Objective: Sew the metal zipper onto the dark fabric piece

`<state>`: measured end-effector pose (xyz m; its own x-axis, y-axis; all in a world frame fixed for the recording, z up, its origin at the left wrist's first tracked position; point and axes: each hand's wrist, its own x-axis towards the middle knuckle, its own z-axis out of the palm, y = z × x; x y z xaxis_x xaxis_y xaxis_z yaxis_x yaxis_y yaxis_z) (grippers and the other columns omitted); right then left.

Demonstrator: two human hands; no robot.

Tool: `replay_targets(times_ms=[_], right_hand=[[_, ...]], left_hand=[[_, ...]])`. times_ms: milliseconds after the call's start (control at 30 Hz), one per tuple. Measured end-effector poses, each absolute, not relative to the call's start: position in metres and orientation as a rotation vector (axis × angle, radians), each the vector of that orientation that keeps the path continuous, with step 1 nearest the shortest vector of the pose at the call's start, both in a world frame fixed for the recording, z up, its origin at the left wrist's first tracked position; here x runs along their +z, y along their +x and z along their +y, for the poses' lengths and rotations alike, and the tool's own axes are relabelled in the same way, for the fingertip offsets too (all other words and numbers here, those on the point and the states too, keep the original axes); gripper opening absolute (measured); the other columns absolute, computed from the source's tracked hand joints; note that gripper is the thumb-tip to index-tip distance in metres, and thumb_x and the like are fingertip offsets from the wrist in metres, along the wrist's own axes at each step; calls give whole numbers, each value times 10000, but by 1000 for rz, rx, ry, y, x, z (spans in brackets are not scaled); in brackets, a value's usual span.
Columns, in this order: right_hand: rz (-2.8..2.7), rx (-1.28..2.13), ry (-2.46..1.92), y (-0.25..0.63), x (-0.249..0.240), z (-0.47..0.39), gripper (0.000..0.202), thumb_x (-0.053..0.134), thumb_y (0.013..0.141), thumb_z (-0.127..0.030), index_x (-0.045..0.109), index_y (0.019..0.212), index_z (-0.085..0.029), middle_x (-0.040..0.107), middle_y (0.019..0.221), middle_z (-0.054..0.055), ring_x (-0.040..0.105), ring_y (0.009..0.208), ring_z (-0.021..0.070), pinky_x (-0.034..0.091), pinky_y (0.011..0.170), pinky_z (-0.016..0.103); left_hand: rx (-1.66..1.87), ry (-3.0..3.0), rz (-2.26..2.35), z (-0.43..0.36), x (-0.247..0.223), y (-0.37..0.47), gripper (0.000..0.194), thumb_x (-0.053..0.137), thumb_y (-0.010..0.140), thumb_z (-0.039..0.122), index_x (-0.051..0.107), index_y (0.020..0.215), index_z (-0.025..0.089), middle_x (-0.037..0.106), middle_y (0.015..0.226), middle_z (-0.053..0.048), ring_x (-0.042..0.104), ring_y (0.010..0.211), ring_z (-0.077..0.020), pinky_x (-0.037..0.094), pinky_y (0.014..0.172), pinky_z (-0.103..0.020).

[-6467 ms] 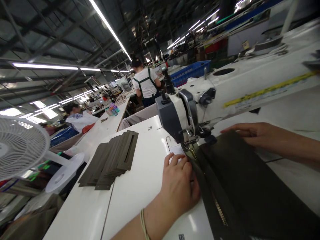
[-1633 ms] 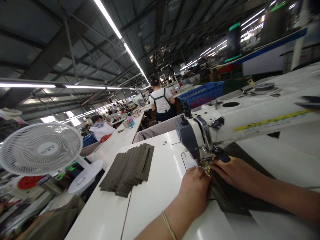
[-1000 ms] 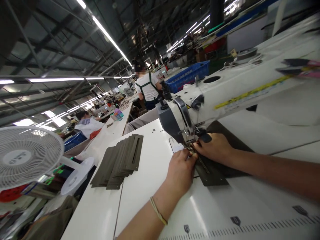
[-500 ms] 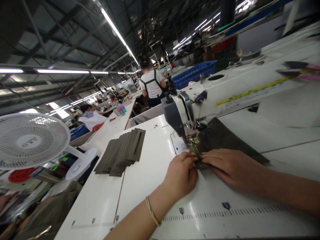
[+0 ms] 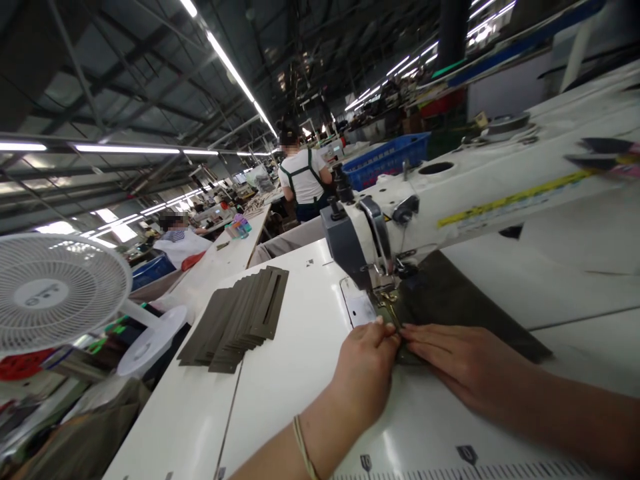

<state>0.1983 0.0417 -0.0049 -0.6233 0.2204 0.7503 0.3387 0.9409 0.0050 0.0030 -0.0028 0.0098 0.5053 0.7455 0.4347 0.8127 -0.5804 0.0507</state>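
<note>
An olive zipper [image 5: 393,315] with gold-coloured teeth lies under the presser foot of a sewing machine [image 5: 350,233]. Its near end is pinched between the thumb and fingers of my left hand [image 5: 367,370], just in front of the foot. My right hand [image 5: 467,360] lies beside it, fingers stretched out and close together, the tips resting at the zipper's right edge. A dark olive fabric piece [image 5: 457,303] spreads from the foot to the right, partly hidden by that hand. The needle point cannot be made out.
Left of the machine, a fanned stack of olive fabric pieces [image 5: 235,320] with slots lies on the white table [image 5: 285,393]. A white fan [image 5: 55,293] stands further left. Scissors [image 5: 597,153] rest on the machine arm. A person [image 5: 303,173] stands beyond, near a blue crate [image 5: 385,160].
The camera view has tilted slightly, so the table and machine sit lower in the picture. Both hands keep nearly the same place at the zipper.
</note>
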Motion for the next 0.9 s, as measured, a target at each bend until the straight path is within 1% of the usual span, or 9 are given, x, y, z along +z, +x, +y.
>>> replay_targets(times_ms=[200, 333, 400, 533, 633, 700, 800, 833, 900], right_hand=[[-2267, -172, -369, 194, -5, 53, 388, 362, 838, 12, 717, 952, -96, 756, 928, 129, 726, 854, 167, 587, 811, 256], [-2270, -202, -365, 190, -5, 63, 395, 355, 832, 24, 715, 962, -74, 752, 951, 149, 727, 866, 179, 593, 799, 261], [-2261, -212, -369, 188, -5, 68, 411, 343, 826, 37, 715, 960, -75, 754, 945, 140, 728, 861, 174, 591, 798, 253], [-2219, -225, -410, 182, -5, 75, 423, 343, 829, 47, 720, 938, -110, 760, 929, 101, 727, 848, 158, 589, 803, 238], [-2216, -282, -422, 182, -6, 75, 431, 340, 847, 41, 723, 961, -122, 760, 953, 92, 725, 867, 149, 583, 821, 230], [-2220, -342, -452, 186, -7, 72, 400, 346, 888, -4, 720, 990, -102, 754, 990, 110, 724, 886, 163, 588, 824, 249], [-2240, -455, -471, 195, -13, 65, 366, 358, 940, -87, 717, 1013, -82, 743, 1043, 130, 721, 914, 191, 603, 809, 283], [-2256, -488, -449, 197, -16, 63, 371, 355, 942, -85, 719, 1017, -88, 741, 1053, 125, 719, 923, 190, 604, 809, 281], [-2284, -521, -405, 201, -24, 62, 397, 343, 927, -44, 724, 1020, -110, 740, 1065, 111, 716, 934, 175, 599, 815, 265]], left_hand=[[-634, -2570, -1285, 10, 13, 1, 193, 529, 918, 91, 672, 1038, 138, 718, 1020, -99, 695, 960, -227, 607, 852, -349], [-614, -2560, -1287, 19, 14, -1, 180, 515, 908, 86, 664, 1003, 123, 693, 928, -98, 679, 821, -216, 614, 758, -346], [-579, -2562, -1311, 24, 13, -2, 169, 527, 890, 87, 664, 982, 121, 672, 889, -96, 658, 762, -216, 610, 698, -344], [-529, -2540, -1381, 35, 11, -4, 161, 528, 883, 73, 668, 932, 135, 654, 892, -98, 644, 764, -221, 601, 686, -348], [-539, -2532, -1438, 36, 11, -5, 163, 531, 884, 71, 675, 913, 140, 658, 892, -99, 652, 773, -222, 603, 691, -344], [-587, -2539, -1468, 29, 10, -6, 172, 555, 871, 77, 677, 976, 140, 675, 962, -110, 670, 837, -231, 610, 739, -349], [-672, -2524, -1413, 15, 7, -8, 261, 555, 880, 109, 643, 1125, 132, 688, 1136, -137, 670, 1039, -267, 568, 937, -428], [-679, -2518, -1372, 11, 6, -9, 268, 534, 900, 123, 633, 1148, 126, 690, 1167, -142, 659, 1090, -271, 533, 996, -453], [-654, -2519, -1282, 7, 4, -9, 255, 478, 943, 139, 632, 1144, 113, 700, 1172, -146, 656, 1121, -259, 477, 1066, -470]])
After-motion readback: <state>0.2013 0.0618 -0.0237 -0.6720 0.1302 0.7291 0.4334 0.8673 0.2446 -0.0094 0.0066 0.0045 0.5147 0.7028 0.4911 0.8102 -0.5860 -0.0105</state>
